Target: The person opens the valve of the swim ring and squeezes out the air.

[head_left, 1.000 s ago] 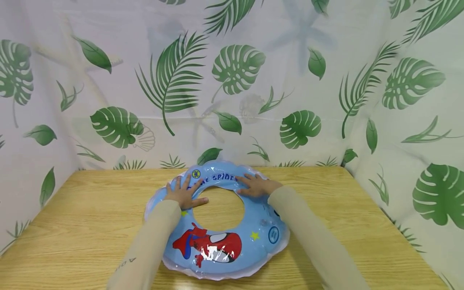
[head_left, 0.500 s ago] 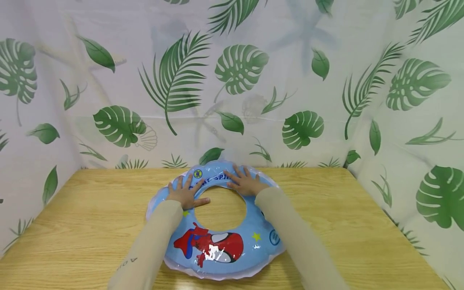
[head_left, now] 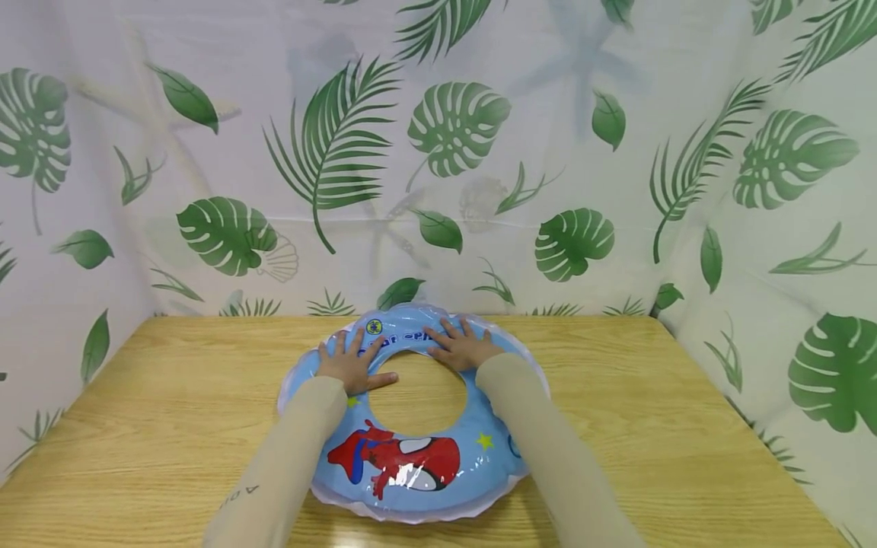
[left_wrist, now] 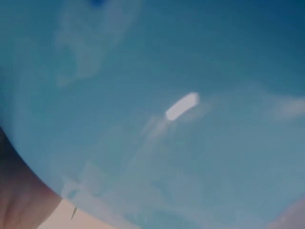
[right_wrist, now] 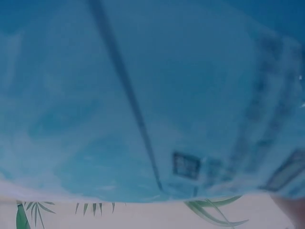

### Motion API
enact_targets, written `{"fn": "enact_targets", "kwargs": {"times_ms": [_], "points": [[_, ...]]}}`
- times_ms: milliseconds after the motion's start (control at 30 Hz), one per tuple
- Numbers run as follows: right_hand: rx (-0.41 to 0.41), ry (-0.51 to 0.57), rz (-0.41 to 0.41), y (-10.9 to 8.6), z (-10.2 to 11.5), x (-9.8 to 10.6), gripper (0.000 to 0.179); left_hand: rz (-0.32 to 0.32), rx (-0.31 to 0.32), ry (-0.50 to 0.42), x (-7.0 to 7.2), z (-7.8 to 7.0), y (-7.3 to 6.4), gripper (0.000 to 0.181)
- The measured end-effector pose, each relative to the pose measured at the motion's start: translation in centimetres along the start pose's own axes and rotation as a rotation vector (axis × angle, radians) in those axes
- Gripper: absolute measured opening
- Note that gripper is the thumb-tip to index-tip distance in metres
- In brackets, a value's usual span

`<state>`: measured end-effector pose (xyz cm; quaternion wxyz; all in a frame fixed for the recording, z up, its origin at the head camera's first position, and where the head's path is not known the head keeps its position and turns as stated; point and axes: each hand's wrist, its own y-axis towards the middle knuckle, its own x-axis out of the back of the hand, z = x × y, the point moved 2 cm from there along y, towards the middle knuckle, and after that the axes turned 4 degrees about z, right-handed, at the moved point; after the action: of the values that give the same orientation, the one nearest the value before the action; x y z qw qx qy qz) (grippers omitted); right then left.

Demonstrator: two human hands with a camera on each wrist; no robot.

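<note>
A blue inflatable swim ring [head_left: 479, 476] with a frilled, pale edge lies flat in the middle of the table, a red masked cartoon figure [head_left: 411, 463] printed on its near side. On its far left part rests my left hand [head_left: 348, 367], fingers spread and thumb reaching over the center hole. My right hand [head_left: 467, 350] presses the far right part with fingers apart, and the dark lettering between the hands looks squashed. Glossy blue vinyl fills both wrist views; a blurred bit of left hand [left_wrist: 21, 205] shows at the lower left of the left wrist view.
The wooden table [head_left: 171, 426] extends to both sides of the ring. Behind it and along the sides hangs a white curtain [head_left: 500, 251] printed with green leaves. Beige sleeves [head_left: 548, 449] cross over the near part of the ring.
My right hand has slid left along the ring's far side, closer to my left hand, which stays put. Less of the lettering is readable, and the sleeve covers more of the right side.
</note>
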<state>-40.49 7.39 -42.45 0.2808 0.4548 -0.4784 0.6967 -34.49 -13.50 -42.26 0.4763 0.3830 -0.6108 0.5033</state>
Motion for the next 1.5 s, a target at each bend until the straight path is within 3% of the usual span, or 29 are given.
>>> {"fn": "enact_targets", "kwargs": {"times_ms": [233,500,767,967,1167,1500], "points": [[-0.018,-0.007,-0.014,0.2,0.0,-0.2,0.055,0.000,-0.011,0.008,0.4,0.1,-0.1,0.076],[-0.007,0.003,-0.030,0.1,0.0,-0.3,0.054,-0.005,-0.067,-0.047,0.6,0.9,0.4,0.073],[-0.004,-0.003,-0.040,0.1,0.0,-0.6,0.055,0.061,-0.109,0.025,1.4,1.1,-2.2,0.077],[0.007,-0.006,-0.040,-0.1,0.0,-0.6,0.055,0.136,-0.091,-0.039,0.6,1.7,-3.3,0.085],[0.007,-0.014,-0.033,0.0,0.0,-0.6,0.055,0.144,-0.082,-0.033,-0.7,1.8,-3.1,0.091],[-0.012,0.003,-0.027,0.3,-0.1,-0.7,0.055,0.121,-0.064,-0.010,-0.9,1.4,-3.3,0.088]]}}
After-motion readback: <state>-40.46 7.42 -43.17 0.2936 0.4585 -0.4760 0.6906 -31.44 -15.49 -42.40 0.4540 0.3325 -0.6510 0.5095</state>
